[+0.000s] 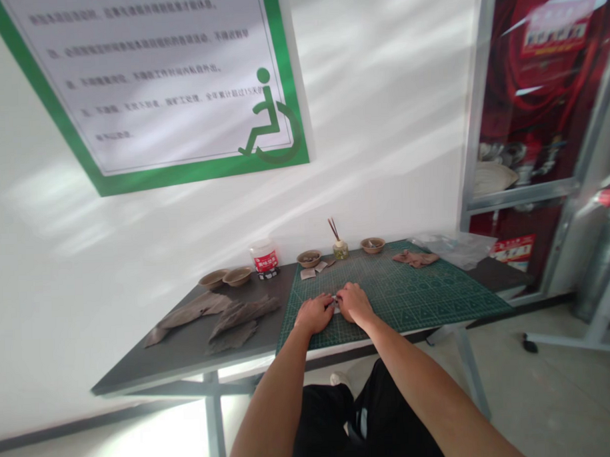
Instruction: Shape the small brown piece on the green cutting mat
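Observation:
Both my hands meet over the front part of the green cutting mat (387, 292). My left hand (315, 313) is closed, with its fingertips on a small whitish piece (336, 307). From the other side my right hand (354, 303) pinches that same piece. Fingers cover most of it, so its kind cannot be made out. Just beyond the hands lie small pale squares (308, 273), which look like cut fabric or paper. A small brown bowl (309, 258) with bits in it stands behind them.
Grey-brown cloths (243, 317) and two brown bowls (237, 276) occupy the table's left side. Along the wall stand a red-labelled jar (265, 260), a reed diffuser (340, 248) and another bowl (372, 245). A brownish cloth (415, 258) and clear plastic bag (456, 248) lie right.

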The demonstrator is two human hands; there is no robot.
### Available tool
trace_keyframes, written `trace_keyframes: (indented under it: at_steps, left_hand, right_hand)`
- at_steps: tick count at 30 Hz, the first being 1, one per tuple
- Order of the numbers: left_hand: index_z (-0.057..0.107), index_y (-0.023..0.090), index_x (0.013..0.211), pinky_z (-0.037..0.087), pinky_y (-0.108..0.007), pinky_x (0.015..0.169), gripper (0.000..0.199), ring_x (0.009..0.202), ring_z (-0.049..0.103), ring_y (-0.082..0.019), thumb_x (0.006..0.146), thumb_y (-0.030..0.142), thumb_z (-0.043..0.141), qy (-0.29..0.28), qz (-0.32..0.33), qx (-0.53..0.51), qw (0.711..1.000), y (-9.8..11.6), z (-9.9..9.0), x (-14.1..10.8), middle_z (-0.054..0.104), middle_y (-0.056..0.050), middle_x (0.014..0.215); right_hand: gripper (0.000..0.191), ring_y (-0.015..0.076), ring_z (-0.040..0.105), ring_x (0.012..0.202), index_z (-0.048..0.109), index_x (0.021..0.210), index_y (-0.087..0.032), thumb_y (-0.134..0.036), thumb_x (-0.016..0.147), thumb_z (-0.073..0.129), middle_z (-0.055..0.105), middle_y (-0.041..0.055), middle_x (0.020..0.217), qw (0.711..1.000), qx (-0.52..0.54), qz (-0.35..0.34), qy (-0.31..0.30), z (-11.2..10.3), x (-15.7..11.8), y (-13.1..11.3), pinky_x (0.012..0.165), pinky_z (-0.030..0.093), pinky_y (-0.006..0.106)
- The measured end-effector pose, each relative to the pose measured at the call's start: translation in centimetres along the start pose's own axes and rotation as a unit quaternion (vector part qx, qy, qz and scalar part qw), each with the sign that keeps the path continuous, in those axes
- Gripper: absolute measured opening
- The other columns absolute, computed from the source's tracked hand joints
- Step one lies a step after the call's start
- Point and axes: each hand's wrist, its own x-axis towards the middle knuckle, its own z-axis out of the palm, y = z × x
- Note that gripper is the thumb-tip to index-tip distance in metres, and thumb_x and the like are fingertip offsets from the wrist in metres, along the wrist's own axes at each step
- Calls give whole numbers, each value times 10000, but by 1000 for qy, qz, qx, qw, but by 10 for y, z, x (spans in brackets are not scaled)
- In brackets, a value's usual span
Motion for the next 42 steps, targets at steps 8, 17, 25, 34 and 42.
trace_keyframes:
  at_steps: [8, 17, 25, 34, 42]
  left_hand:
    - [499, 336, 1149, 297, -335, 999, 362, 1243, 308, -163, 823, 368, 344, -1, 5, 13, 1000, 1, -2, 0, 442, 68, 1287]
    - [498, 331, 1153, 284, -328, 1010, 367, 1249, 297, -160, 823, 376, 345, -11, -4, 11, 1000, 4, -5, -2, 438, 68, 1290]
    - [499, 330, 1150, 292, -352, 1001, 365, 1245, 306, -172, 825, 373, 338, -3, 2, 15, 1000, 2, -2, -1, 444, 60, 1286]
    - [501, 336, 1149, 275, -334, 1014, 364, 1252, 293, -162, 822, 372, 344, -8, -6, 9, 1000, 4, -4, -1, 434, 67, 1294]
    - [497, 338, 1147, 284, -346, 1003, 360, 1238, 319, -168, 828, 386, 339, 1, -5, 14, 1000, 2, -1, -1, 443, 62, 1287]
  right_hand:
    - [347, 193, 390, 958, 617, 993, -220, -348, 872, 319, 494, 91, 997, 1000, -6, 2, -13, -1, -1, -2, 793, 289, 297]
    - [348, 190, 386, 959, 618, 988, -212, -356, 871, 324, 494, 91, 986, 1000, -6, 3, -10, -2, -1, -1, 788, 289, 291]
    - [354, 189, 388, 946, 620, 982, -210, -360, 872, 320, 496, 92, 979, 1000, -4, -2, -3, -2, -1, -1, 781, 291, 293]
    - [344, 187, 386, 934, 616, 980, -230, -358, 873, 315, 498, 80, 968, 1000, -3, 0, -4, -2, -2, -2, 775, 289, 296]
    - [316, 182, 392, 940, 623, 963, -211, -359, 845, 370, 506, 79, 971, 1000, 5, -18, -7, -6, -3, -3, 795, 285, 285]
